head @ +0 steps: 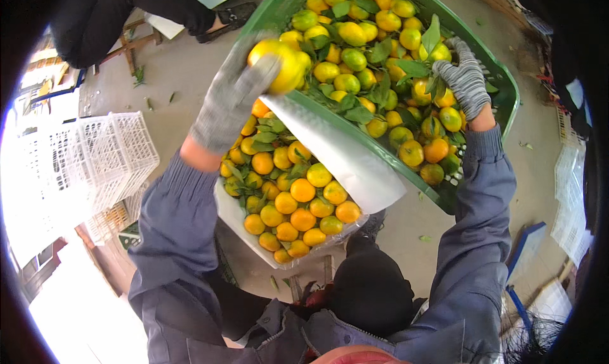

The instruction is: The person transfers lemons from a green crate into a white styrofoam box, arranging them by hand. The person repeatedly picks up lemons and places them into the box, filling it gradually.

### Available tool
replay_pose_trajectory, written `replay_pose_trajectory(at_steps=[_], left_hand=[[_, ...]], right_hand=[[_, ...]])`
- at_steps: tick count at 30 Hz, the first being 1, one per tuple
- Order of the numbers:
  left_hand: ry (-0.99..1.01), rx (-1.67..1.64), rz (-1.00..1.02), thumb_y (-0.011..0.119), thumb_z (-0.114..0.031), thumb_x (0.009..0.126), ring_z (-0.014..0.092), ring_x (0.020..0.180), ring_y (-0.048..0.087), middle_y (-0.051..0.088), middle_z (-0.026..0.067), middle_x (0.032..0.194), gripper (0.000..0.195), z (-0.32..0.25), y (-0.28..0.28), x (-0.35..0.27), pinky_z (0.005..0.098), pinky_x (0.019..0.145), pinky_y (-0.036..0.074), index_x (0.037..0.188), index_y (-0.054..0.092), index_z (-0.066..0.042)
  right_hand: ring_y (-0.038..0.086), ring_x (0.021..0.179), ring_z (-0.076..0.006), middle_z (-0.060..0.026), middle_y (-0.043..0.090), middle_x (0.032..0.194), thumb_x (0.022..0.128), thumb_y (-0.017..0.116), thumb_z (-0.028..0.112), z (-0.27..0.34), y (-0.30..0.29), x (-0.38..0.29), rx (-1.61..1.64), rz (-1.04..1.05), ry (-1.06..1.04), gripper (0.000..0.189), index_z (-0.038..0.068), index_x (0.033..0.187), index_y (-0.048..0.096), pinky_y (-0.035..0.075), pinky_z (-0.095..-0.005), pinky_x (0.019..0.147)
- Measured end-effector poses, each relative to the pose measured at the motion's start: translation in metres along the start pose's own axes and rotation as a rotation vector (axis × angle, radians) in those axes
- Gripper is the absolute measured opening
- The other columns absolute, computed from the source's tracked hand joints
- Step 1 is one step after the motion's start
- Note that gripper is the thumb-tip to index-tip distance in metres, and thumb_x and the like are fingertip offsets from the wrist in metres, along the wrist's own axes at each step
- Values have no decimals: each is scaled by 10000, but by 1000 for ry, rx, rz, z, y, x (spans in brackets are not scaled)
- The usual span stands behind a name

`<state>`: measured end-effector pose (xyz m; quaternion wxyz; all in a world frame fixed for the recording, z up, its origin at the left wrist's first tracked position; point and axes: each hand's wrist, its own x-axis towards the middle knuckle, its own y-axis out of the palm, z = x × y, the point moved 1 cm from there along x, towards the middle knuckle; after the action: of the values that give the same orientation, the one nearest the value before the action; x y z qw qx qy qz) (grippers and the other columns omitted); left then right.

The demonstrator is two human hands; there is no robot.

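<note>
My left hand (pixel 228 92), in a grey knitted glove and blurred, grips a yellow mandarin (pixel 278 66) above the near left wall of a green plastic crate (pixel 342 126). Whether a second fruit is in that grip I cannot tell. Inside the crate's far right side, my right hand (pixel 461 78), gloved too, has its fingers around a yellow-green mandarin (pixel 437 52) with leaves attached. Loose mandarins (pixel 347 83) with green leaves lie in the crate. Close to me, a lined box (pixel 242 242) holds orange mandarins (pixel 303 190), the front ones in rows. White paper (pixel 338 157) partly covers its right side.
White plastic baskets (pixel 114 150) are stacked at left. Another person's leg and shoe (pixel 233 19) are at upper left, near a wooden stool (pixel 126 50). Fallen leaves dot the floor (pixel 190 73). A blue-edged board (pixel 528 245) leans at right.
</note>
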<state>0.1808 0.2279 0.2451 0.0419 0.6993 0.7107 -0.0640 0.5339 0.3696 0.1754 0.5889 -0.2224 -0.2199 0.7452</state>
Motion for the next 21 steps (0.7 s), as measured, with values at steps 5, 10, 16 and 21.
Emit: replay_pose_trajectory(at_steps=[5, 10, 16, 21], left_hand=[[282, 180, 17, 761, -206, 790, 228, 1011, 570, 542, 133, 1180, 629, 18, 64, 36, 345, 865, 502, 1317, 460, -41], [190, 226, 108, 861, -239, 668, 193, 1035, 534, 497, 96, 1182, 806, 40, 101, -1, 316, 824, 520, 1347, 457, -81], [-67, -230, -46, 822, -299, 723, 176, 856, 602, 616, 79, 1040, 616, 55, 68, -53, 280, 755, 528, 1170, 521, -1], [-213, 15, -181, 676, -252, 876, 114, 800, 618, 625, 80, 1005, 458, 37, -72, -127, 231, 669, 535, 1233, 521, -10]], right_hand=[[593, 1053, -252, -117, 593, 1219, 891, 606, 345, -20, 44, -43, 1312, 162, 643, 524, 76, 1319, 467, 512, -406, 880], [540, 1177, -278, -133, 528, 1314, 926, 557, 307, 13, 94, -71, 1338, 368, 496, 427, 75, 1278, 491, 480, -449, 976], [596, 932, -170, -75, 604, 1069, 870, 598, 159, 65, 103, -89, 978, 400, 210, 482, 25, 1309, 452, 532, -319, 790], [606, 728, -142, -61, 611, 897, 830, 642, 126, 1, 75, -64, 826, 101, 195, 477, 28, 1263, 470, 538, -271, 707]])
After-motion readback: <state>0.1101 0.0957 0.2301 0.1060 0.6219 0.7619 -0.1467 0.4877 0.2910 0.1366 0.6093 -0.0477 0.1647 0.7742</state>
